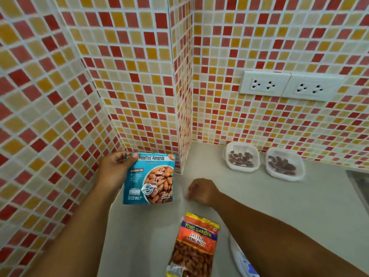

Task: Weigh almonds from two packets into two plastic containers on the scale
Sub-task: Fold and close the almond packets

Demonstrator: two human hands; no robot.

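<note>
My left hand (117,166) grips the top left corner of a blue packet of roasted almonds (151,180) and holds it upright above the counter. To its right, my right hand (201,191) hovers low over the counter with fingers curled and nothing in them. An orange packet of salted almonds (195,246) lies flat near the front edge. Two clear plastic containers stand by the back wall, the left one (241,156) and the right one (284,163), each with almonds inside. A white scale (242,260) shows partly under my right forearm.
The pale counter (269,196) meets tiled walls at the left and back, with a tiled corner column (179,116) jutting out behind the blue packet. Two white wall sockets (289,85) sit above the containers. A metal edge (361,184) shows at the far right.
</note>
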